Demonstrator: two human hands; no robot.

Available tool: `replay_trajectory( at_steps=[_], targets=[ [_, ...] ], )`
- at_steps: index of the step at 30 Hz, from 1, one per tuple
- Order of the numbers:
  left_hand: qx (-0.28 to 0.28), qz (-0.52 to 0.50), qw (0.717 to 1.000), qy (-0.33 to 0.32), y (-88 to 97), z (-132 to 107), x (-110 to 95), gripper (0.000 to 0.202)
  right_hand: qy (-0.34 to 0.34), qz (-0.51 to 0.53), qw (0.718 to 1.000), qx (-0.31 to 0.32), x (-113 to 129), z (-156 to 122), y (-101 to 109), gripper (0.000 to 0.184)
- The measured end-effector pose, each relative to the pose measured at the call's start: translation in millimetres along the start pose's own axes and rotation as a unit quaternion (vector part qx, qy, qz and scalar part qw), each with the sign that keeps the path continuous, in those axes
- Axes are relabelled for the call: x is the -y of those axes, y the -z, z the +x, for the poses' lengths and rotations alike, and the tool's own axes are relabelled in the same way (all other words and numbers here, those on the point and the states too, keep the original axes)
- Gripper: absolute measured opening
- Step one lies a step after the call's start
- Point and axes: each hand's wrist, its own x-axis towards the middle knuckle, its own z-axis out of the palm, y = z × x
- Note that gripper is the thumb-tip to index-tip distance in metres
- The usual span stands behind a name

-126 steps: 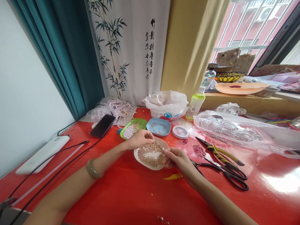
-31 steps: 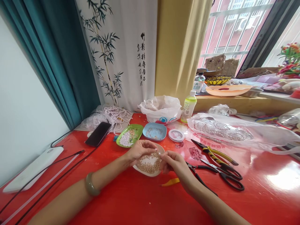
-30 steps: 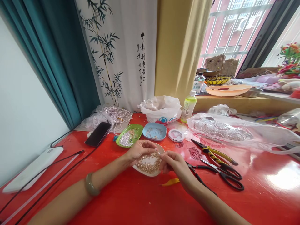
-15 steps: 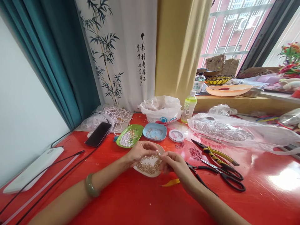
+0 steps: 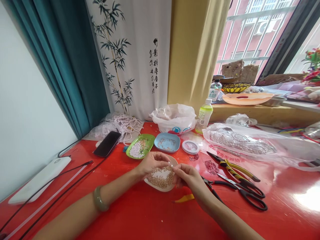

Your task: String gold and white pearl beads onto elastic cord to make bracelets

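Note:
Over a white dish [image 5: 165, 189] of gold beads [image 5: 160, 179], my two hands meet at the fingertips. My left hand [image 5: 155, 163], with a green bangle [image 5: 100, 199] on its wrist, pinches at a small pale bead [image 5: 170, 164]. Close against it on the right, my right hand [image 5: 186, 175] is closed in a pinch too; what lies between its fingertips is too small to make out. Behind the hands stand a green tray [image 5: 140, 146] with pearly beads and a blue tray [image 5: 167, 142] with small pieces.
Right of my hands lie yellow-black pliers [image 5: 233, 168], scissors [image 5: 246, 191] and black-handled pliers [image 5: 212, 186]. A yellow strip [image 5: 184, 198] is by my right wrist. A phone [image 5: 107, 144] and cables are at left; plastic bags [image 5: 174, 121] and a bottle [image 5: 204, 116] stand behind.
The whole view has shifted slightly, so things appear a little further right and lower. Both hands keep their pinched pose above the dish, with fingertips together.

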Motion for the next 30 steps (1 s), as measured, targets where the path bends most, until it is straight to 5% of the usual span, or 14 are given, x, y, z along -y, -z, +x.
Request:
replay_trajectory(
  at_steps=[22,30],
  targets=[
    [0.027,0.032,0.999,-0.033,1.8,-0.9,-4.9,0.021,-0.006,-0.007,1.0,0.028,-5.9,6.1,3.1,0.029],
    [0.035,0.036,0.998,-0.032,1.7,-1.7,-5.7,0.017,0.061,-0.07,0.996,0.017,-7.9,7.7,2.4,0.032]
  ],
)
